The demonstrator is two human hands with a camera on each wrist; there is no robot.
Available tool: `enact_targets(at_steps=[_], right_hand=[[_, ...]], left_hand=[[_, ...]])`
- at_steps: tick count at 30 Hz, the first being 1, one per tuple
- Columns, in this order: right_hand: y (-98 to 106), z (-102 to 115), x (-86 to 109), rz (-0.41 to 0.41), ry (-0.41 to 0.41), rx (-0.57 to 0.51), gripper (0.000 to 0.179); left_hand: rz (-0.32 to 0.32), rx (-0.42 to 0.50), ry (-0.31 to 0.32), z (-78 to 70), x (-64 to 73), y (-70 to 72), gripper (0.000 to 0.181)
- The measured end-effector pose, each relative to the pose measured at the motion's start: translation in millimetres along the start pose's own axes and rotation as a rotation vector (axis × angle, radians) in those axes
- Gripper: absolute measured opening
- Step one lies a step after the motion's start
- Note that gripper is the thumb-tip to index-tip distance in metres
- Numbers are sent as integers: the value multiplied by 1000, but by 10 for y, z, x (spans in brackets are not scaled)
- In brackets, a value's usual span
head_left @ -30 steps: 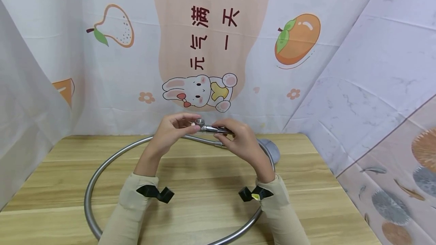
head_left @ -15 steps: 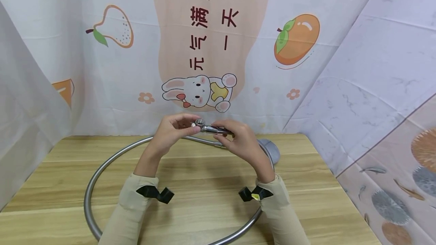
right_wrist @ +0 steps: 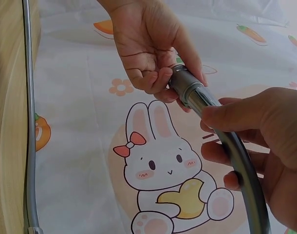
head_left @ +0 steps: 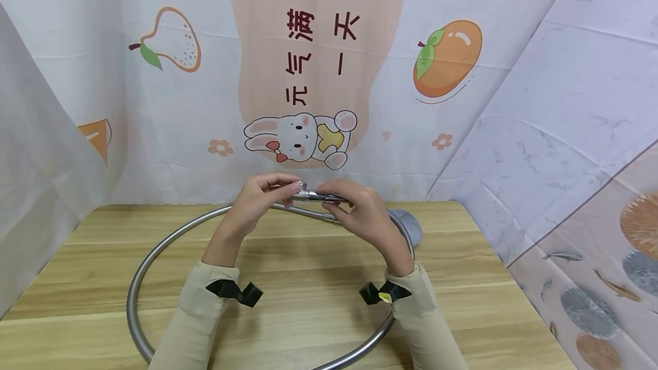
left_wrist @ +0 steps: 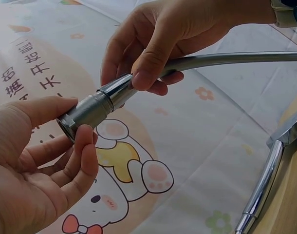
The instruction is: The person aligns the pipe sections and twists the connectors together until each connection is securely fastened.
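Note:
Above the table's far edge, my left hand (head_left: 254,201) pinches a silver metal pipe fitting (left_wrist: 87,117) between thumb and fingers. The fitting meets the chrome end nut (left_wrist: 114,90) of a shower hose (left_wrist: 226,59), roughly in line with it. My right hand (head_left: 362,207) grips the hose at that nut, thumb on top and fingers beneath. In the right wrist view the hose bends down past my right fingers (right_wrist: 233,117). Whether the threads are engaged is hidden inside the joint.
The grey hose loops widely over the wooden table (head_left: 308,301), passing under both forearms. A shower head (head_left: 408,227) lies at the back right, partly behind my right arm; its chrome handle (left_wrist: 265,175) shows in the left wrist view. A printed cloth (head_left: 185,159) hangs behind.
My left fingers have turned the fitting, so its threaded opening, visible before, no longer faces the head camera. The left thumb has moved up slightly. My right hand stays nearly still.

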State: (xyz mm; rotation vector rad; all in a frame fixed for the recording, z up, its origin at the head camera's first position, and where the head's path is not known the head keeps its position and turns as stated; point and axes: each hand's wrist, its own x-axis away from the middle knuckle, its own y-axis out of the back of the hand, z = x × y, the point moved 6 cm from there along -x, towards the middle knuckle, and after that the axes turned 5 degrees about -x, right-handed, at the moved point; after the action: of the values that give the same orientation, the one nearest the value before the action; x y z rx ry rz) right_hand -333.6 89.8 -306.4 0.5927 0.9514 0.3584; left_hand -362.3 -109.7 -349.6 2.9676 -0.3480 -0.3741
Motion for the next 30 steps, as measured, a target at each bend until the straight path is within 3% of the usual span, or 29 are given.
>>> enact_targets(at_steps=[4,12,19,24,30], right_hand=[[0,15,-4,-3,6,11,25],[0,1,1,4,-37,26,23],[7,-76,16,28,-158,-115,26],[9,-99,25,24,-202,-179,28],[14,-70,18,-18,-160,-95,30]], left_hand=[[0,6,-3,3,-5,0,32],[10,-11,-71,-61,16,7,31],[29,-27,-125,-122,32,-9,35],[33,-25,-132,-141,41,-23,39],[33,-2,-109,-139,47,-34,35]])
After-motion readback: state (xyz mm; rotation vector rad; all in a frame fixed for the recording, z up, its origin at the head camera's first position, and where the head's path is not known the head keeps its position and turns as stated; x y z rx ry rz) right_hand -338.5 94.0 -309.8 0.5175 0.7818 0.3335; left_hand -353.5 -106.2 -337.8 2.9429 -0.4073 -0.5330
